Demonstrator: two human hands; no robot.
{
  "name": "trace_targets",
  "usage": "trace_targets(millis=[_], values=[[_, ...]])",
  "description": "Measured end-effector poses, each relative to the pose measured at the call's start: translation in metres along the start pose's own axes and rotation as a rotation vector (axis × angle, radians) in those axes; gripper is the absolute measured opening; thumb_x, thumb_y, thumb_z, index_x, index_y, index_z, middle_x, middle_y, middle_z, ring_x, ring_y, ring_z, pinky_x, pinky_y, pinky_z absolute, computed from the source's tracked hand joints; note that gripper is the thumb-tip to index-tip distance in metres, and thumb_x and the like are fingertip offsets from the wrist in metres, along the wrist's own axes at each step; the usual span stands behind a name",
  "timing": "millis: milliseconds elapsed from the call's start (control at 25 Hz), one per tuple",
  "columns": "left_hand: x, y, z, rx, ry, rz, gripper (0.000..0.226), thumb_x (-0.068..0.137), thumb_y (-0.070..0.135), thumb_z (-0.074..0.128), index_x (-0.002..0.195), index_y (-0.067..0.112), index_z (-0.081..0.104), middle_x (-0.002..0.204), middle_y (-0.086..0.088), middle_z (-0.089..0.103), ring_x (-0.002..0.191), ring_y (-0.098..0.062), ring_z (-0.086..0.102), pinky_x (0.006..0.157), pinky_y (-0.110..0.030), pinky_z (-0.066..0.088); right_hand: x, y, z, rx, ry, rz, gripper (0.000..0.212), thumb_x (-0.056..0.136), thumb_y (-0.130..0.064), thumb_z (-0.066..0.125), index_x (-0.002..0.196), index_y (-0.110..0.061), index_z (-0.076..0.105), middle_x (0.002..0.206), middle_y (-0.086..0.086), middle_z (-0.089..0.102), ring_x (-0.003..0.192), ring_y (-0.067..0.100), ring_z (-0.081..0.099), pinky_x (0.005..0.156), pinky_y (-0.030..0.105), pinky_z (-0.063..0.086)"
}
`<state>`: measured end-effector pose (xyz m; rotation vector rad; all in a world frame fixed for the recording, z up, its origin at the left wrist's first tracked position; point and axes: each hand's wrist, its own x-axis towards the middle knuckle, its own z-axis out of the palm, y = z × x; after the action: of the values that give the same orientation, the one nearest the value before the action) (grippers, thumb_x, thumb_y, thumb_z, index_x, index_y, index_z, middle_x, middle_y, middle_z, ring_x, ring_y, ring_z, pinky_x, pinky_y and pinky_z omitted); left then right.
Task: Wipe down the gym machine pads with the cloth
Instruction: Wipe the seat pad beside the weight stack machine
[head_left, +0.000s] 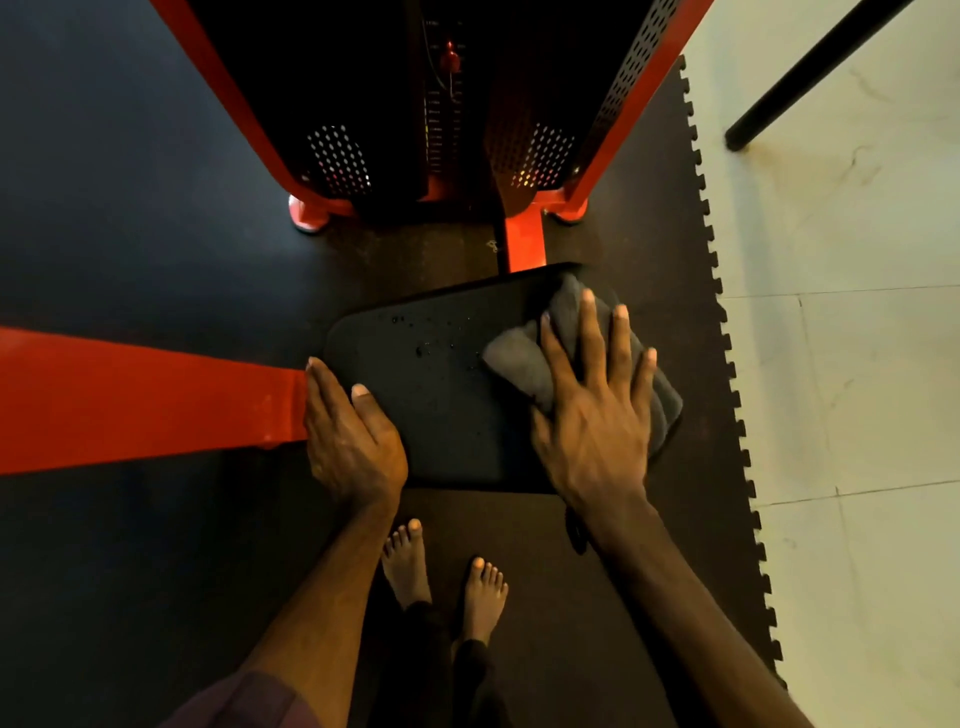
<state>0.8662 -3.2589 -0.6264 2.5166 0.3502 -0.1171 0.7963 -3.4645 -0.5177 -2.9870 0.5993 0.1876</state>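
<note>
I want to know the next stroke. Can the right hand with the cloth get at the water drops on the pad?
Probably yes. The right hand presses the cloth flat on the pad, and the drops lie just beside it with nothing between.

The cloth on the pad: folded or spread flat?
Folded. The grey cloth shows bunched, doubled layers beside the flat right hand pressing it onto the black pad.
</note>
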Motion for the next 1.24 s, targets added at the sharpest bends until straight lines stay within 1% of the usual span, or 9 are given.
trace_targets(millis=[240,360,480,560,720,840,960,1160,1240], values=[[-0.001,0.0,-0.002,-0.013,0.005,0.003,0.069,0.109,0.049,0.022,0.168,0.014,0.022,0.172,-0.011,0.031,0.157,-0.029,0.032,0.123,-0.049,0.034,-0.035,0.017,-0.001,-0.136,-0.017,-0.332,0.1,0.085,-0.045,0.074,0.168,-0.027,0.021,0.177,0.008,-0.001,0.162,0.038,-0.004,0.122,0.073,0.016],[0.0,0.0,-0.002,-0.018,-0.001,-0.011,0.067,0.11,0.048,0.024,0.169,0.016,0.021,0.172,-0.01,0.031,0.156,-0.029,0.033,0.121,-0.049,0.035,-0.022,0.035,-0.004,-0.097,0.005,-0.21,0.096,0.088,-0.044,0.073,0.167,-0.029,0.023,0.177,0.006,-0.002,0.162,0.038,-0.005,0.122,0.074,0.017],[-0.001,-0.001,0.001,-0.013,0.046,0.003,0.064,0.111,0.044,0.029,0.167,0.013,0.027,0.169,-0.011,0.036,0.154,-0.029,0.038,0.118,-0.047,0.038,0.052,-0.013,-0.004,-0.065,0.0,-0.078,0.085,0.093,-0.049,0.061,0.166,-0.03,0.024,0.177,0.007,0.0,0.162,0.04,-0.005,0.122,0.074,0.01],[0.0,-0.003,0.002,-0.024,0.058,0.01,0.063,0.111,0.043,0.03,0.166,0.013,0.03,0.168,-0.011,0.038,0.153,-0.03,0.04,0.117,-0.047,0.039,0.065,-0.034,-0.006,-0.131,-0.026,-0.162,0.087,0.091,-0.05,0.06,0.167,-0.031,0.023,0.177,0.008,0.002,0.162,0.04,-0.004,0.122,0.074,0.008],[-0.001,0.0,0.0,-0.026,0.041,-0.007,0.064,0.111,0.046,0.029,0.167,0.015,0.028,0.169,-0.011,0.037,0.152,-0.029,0.04,0.115,-0.048,0.04,0.015,0.019,-0.015,-0.205,-0.072,-0.416,0.096,0.09,-0.055,0.06,0.168,-0.038,0.006,0.177,0.0,-0.01,0.161,0.038,-0.012,0.119,0.079,0.01],[-0.003,-0.001,0.001,-0.026,0.05,-0.008,0.063,0.111,0.045,0.031,0.167,0.016,0.028,0.168,-0.011,0.038,0.151,-0.03,0.042,0.113,-0.048,0.042,0.033,0.041,-0.018,0.035,-0.154,-0.185,0.083,0.093,-0.065,0.044,0.163,-0.054,0.002,0.174,-0.013,-0.018,0.159,0.049,-0.011,0.116,0.083,0.013],[-0.002,-0.003,0.003,-0.021,0.062,0.005,0.063,0.111,0.044,0.032,0.167,0.015,0.028,0.168,-0.011,0.038,0.151,-0.03,0.042,0.114,-0.047,0.041,0.092,0.001,-0.012,0.036,-0.127,-0.05,0.08,0.095,-0.064,0.048,0.165,-0.05,0.01,0.177,-0.006,-0.006,0.158,0.052,-0.002,0.117,0.081,0.017],[-0.003,-0.002,0.0,-0.026,0.039,0.006,0.065,0.111,0.046,0.03,0.168,0.016,0.025,0.168,-0.012,0.038,0.151,-0.031,0.042,0.114,-0.049,0.042,0.055,0.013,-0.012,-0.185,-0.028,-0.413,0.096,0.089,-0.049,0.065,0.168,-0.037,0.011,0.177,0.002,-0.003,0.162,0.042,-0.005,0.122,0.076,0.012],[-0.002,-0.002,0.001,-0.024,0.045,0.018,0.065,0.111,0.046,0.03,0.167,0.015,0.026,0.167,-0.013,0.039,0.15,-0.032,0.043,0.113,-0.049,0.043,0.038,0.042,-0.019,-0.073,-0.043,-0.388,0.095,0.092,-0.046,0.063,0.168,-0.04,0.007,0.177,-0.001,-0.007,0.162,0.036,-0.009,0.125,0.071,0.013]])
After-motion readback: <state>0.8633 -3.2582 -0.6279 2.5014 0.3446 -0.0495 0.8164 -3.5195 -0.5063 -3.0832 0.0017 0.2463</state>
